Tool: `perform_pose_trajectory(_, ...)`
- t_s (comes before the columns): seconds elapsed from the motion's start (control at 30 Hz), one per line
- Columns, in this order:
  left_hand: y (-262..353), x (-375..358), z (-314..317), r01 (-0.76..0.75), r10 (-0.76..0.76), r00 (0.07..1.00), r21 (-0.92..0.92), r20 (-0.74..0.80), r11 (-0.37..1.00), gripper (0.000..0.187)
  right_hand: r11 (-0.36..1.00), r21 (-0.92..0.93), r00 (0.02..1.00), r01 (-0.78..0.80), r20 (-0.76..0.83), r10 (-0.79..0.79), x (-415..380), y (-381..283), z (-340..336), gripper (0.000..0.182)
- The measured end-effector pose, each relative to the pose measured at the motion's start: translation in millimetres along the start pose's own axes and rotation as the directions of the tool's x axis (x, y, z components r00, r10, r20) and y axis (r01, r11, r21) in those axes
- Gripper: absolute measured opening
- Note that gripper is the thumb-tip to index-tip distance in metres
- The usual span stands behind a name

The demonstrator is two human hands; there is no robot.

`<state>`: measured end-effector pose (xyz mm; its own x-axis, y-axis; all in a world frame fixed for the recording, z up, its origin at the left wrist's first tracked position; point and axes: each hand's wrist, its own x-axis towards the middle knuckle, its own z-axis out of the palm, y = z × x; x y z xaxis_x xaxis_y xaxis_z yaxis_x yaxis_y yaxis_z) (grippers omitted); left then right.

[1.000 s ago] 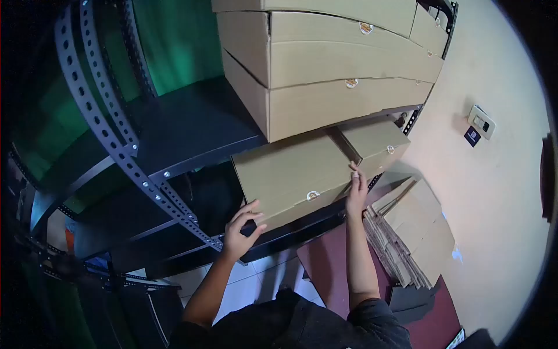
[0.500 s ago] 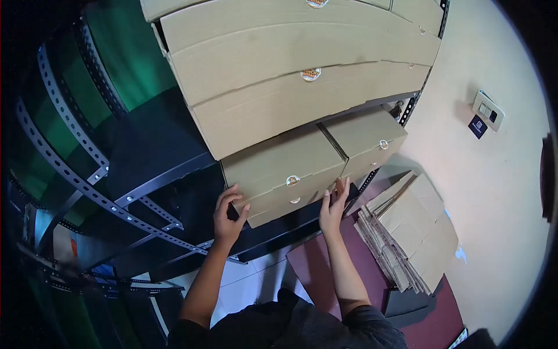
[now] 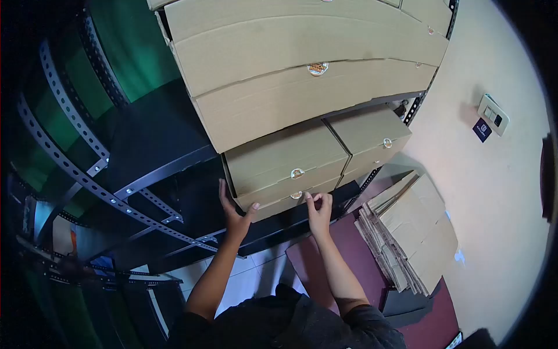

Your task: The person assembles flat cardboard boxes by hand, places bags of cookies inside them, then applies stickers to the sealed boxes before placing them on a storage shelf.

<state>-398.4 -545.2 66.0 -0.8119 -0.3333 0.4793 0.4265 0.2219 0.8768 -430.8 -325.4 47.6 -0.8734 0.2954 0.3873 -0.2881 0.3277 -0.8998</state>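
Two cardboard boxes appear to be stacked at the left of the lower shelf; the upper cardboard box (image 3: 285,160) and the lower cardboard box (image 3: 276,207) each bear a round sticker on the front. My left hand (image 3: 235,216) is at their front left corner, fingers stretched up along the side and thumb by the lower front edge. It is open. My right hand (image 3: 319,212) is at the lower box's front, just right of the lower sticker (image 3: 296,195). Its fingers are curled towards the thumb; whether anything is pinched there cannot be made out.
More cardboard boxes (image 3: 366,136) stand to the right on that shelf. Large cartons (image 3: 314,104) fill the shelf above. A pile of flattened cardboard (image 3: 415,232) leans by the wall at right. Perforated metal uprights (image 3: 70,166) and a dark shelf (image 3: 157,139) are on the left.
My right hand has shifted left along the box front, from near the gap between boxes to the sticker, and its fingers have curled. My left hand's fingers have straightened along the box's side.
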Motion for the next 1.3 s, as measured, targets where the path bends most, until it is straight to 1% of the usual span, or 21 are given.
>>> perform_pose_trajectory(0.03,-13.4,-3.7,-1.1,0.001,-0.001,1.0,-0.001,-0.001,1.0,0.094,1.0,-0.001,1.0,0.0,0.001,0.0,1.0,2.5,2.3,0.024)
perform_pose_trajectory(0.07,-26.6,-8.4,-2.6,0.096,-0.1,0.994,0.067,0.054,0.993,0.09,0.98,0.1,0.982,-0.171,0.103,0.161,1.8,8.0,5.2,0.025)
perform_pose_trajectory(0.1,-31.3,-11.6,-3.0,0.187,-0.202,0.974,0.14,0.101,0.972,0.086,0.921,0.179,0.927,-0.346,0.219,0.306,2.2,11.1,8.3,0.025)
perform_pose_trajectory(0.13,-36.0,-14.4,-3.5,0.19,-0.204,0.974,0.141,0.1,0.972,0.086,0.9,0.303,0.945,-0.313,0.19,0.265,1.2,13.1,17.8,0.023)
perform_pose_trajectory(0.17,-40.6,-16.6,-4.1,0.221,-0.238,0.965,0.143,0.109,0.965,0.081,0.9,0.302,0.945,-0.314,0.191,0.266,1.4,16.3,18.8,0.023)
perform_pose_trajectory(0.2,-43.7,-17.5,-4.5,0.252,-0.27,0.956,0.146,0.118,0.957,0.076,0.891,0.313,0.936,-0.33,0.234,0.264,1.7,16.9,19.5,0.021)
perform_pose_trajectory(0.23,-47.0,-17.7,-4.5,0.253,-0.271,0.955,0.147,0.117,0.956,0.076,0.881,0.322,0.925,-0.345,0.276,0.261,2.0,17.4,20.0,0.02)
perform_pose_trajectory(0.27,-50.2,-17.5,-4.6,0.235,-0.255,0.961,0.166,0.11,0.958,0.073,0.894,0.325,0.938,-0.307,0.263,0.227,3.2,18.1,20.4,0.019)
perform_pose_trajectory(0.4,-46.9,-13.4,-8.9,0.203,-0.237,0.964,0.239,0.121,0.949,0.066,0.886,0.308,0.918,-0.346,0.308,0.252,8.6,11.1,14.4,0.018)
perform_pose_trajectory(0.47,-37.7,-12.9,-7.4,0.21,-0.235,0.967,0.219,0.099,0.953,0.065,0.793,0.393,0.869,-0.466,0.371,0.327,10.2,6.0,12.8,0.02)
perform_pose_trajectory(0.6,-36.0,-14.1,-4.6,0.243,-0.257,0.964,0.168,0.066,0.955,0.065,0.789,0.399,0.864,-0.468,0.394,0.313,9.6,3.2,10.6,0.018)
perform_pose_trajectory(0.67,-51.1,-17.0,-4.4,0.226,-0.237,0.971,0.177,0.042,0.958,0.065,0.77,0.454,0.874,-0.449,0.403,0.272,10.7,0.8,9.5,0.016)
perform_pose_trajectory(0.73,-45.2,-17.2,-4.4,0.212,-0.22,0.975,0.187,0.022,0.959,0.065,0.768,0.455,0.87,-0.451,0.415,0.265,11.6,3.1,9.2,0.015)
perform_pose_trajectory(0.8,-37.5,-16.7,-4.8,0.254,-0.266,0.963,0.175,0.045,0.951,0.064,0.767,0.456,0.867,-0.452,0.427,0.257,14.0,1.8,7.9,0.014)
perform_pose_trajectory(0.93,-33.7,-15.1,-7.5,0.238,-0.256,0.963,0.179,0.081,0.955,0.062,0.768,0.413,0.844,-0.489,0.446,0.298,14.8,-8.0,5.2,0.012)
perform_pose_trajectory(0.97,-31.5,-15.0,-7.4,0.269,-0.283,0.954,0.142,0.096,0.953,0.062,0.772,0.403,0.841,-0.492,0.448,0.302,14.7,-8.2,4.0,0.013)
perform_pose_trajectory(1.0,-29.9,-15.1,-7.3,0.299,-0.31,0.944,0.103,0.11,0.949,0.062,0.725,0.44,0.824,-0.53,0.468,0.319,13.6,-6.7,3.3,0.015)
perform_pose_trajectory(1.03,-34.5,-15.6,-7.9,0.301,-0.312,0.944,0.106,0.108,0.948,0.062,0.723,0.44,0.823,-0.532,0.47,0.32,12.6,-5.7,2.7,0.015)
perform_pose_trajectory(1.1,-42.2,-15.2,-8.4,0.259,-0.272,0.959,0.155,0.075,0.953,0.062,0.526,0.476,0.705,-0.705,0.554,0.443,10.8,-5.5,2.1,0.016)
perform_pose_trajectory(1.23,-47.4,-16.8,-10.7,0.275,-0.286,0.954,0.119,0.093,0.954,0.065,0.544,0.479,0.719,-0.689,0.546,0.43,11.2,-10.9,0.8,0.016)
perform_pose_trajectory(1.3,-52.0,-16.4,-12.7,0.328,-0.341,0.932,0.115,0.12,0.937,0.068,0.682,0.383,0.762,-0.623,0.494,0.42,14.0,-14.5,-1.3,0.014)
